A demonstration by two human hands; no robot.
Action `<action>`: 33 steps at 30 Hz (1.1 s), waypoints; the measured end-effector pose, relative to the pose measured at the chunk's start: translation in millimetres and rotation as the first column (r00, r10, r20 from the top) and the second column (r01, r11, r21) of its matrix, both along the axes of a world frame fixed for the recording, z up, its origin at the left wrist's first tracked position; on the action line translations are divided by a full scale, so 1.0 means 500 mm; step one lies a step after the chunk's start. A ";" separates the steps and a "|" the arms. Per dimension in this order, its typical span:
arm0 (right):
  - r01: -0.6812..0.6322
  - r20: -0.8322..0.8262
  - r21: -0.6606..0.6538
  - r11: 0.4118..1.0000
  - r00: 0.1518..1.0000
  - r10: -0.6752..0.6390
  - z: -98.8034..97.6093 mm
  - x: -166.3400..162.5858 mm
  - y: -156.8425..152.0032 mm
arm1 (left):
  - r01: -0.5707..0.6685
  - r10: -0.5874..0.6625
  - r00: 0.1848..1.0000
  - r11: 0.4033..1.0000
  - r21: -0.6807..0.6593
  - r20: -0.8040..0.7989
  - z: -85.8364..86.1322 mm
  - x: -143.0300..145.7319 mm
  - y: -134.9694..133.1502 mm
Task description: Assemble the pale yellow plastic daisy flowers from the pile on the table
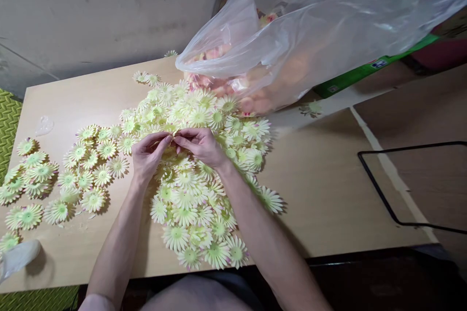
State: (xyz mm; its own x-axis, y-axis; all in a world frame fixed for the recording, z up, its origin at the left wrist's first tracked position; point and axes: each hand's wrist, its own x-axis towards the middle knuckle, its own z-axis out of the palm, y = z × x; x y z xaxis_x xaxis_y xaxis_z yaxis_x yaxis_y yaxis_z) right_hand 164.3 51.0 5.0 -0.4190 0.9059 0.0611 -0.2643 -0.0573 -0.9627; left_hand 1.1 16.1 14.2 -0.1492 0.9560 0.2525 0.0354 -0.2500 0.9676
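Observation:
My left hand (149,151) and my right hand (202,146) meet over a heap of artificial flower heads (189,204). Both are closed, thumbs and fingers pinched together at the tips. A small pale-yellow bit, seemingly part of an artificial flower, shows at the fingertips; the fingers hide most of it. The flower heads are flat, with pale yellow-green petals, greener centres and some pink-purple tips. They lie behind, below and to the right of my hands. A looser group of flower heads (93,160) spreads to the left of my left hand.
A translucent plastic bag (292,53) with pink and peach pieces lies on the table (310,194) at the back right. A black wire frame (379,194) stands right. More flower heads (38,172) and a white rounded object (22,256) lie at the left edge.

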 end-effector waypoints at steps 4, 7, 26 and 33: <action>-0.015 -0.017 -0.017 1.000 1.000 0.015 0.003 0.001 0.000 | -0.002 0.002 1.000 1.000 -0.004 0.012 0.000 0.000 0.000; -0.017 -0.007 -0.028 0.999 1.000 0.016 0.006 0.000 0.000 | -0.002 0.002 1.000 1.000 0.000 0.025 -0.001 0.000 0.000; -0.054 0.010 0.031 0.998 0.998 0.054 0.005 0.005 0.001 | 0.017 -0.017 0.999 1.000 0.003 0.050 -0.002 0.002 -0.001; -0.060 0.039 0.023 0.998 0.997 0.059 0.007 0.008 -0.001 | 0.006 -0.006 0.999 1.000 -0.017 0.040 -0.002 0.003 -0.001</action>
